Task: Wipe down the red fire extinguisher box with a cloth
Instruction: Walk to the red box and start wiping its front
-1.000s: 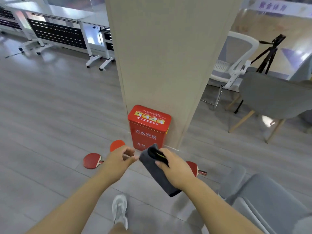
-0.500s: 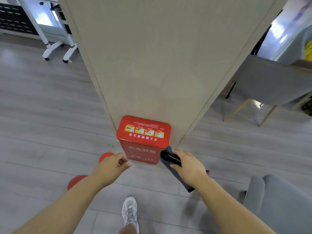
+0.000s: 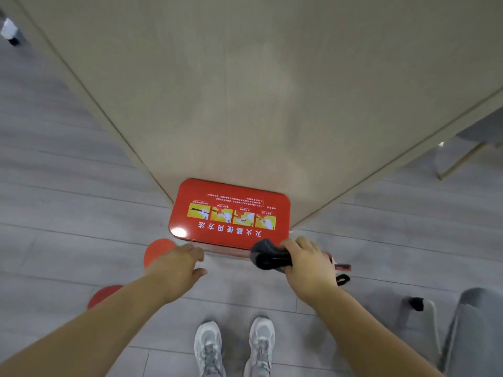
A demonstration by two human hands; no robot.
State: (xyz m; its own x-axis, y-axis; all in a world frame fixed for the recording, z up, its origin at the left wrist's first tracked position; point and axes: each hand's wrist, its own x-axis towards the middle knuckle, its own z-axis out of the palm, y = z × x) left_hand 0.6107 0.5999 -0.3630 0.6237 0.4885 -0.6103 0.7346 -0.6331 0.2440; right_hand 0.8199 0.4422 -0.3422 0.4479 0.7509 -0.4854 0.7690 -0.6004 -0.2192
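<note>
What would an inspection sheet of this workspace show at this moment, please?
Surface: grey plank floor.
Job's things: red fire extinguisher box stands against the beige pillar; dark grey cloth bunched at its front right corner.
Clutter: red table tennis paddle left of the box; second paddle nearer the person.
Hands: left hand empty, fingers relaxed, by the box's front left; right hand grips the cloth.
Cables: nothing seen.
Surroundings: grey sneakers; grey upholstered seat at right.

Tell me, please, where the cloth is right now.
In the head view, the dark cloth is bunched in the right hand, at the near right corner of the red box.
</note>
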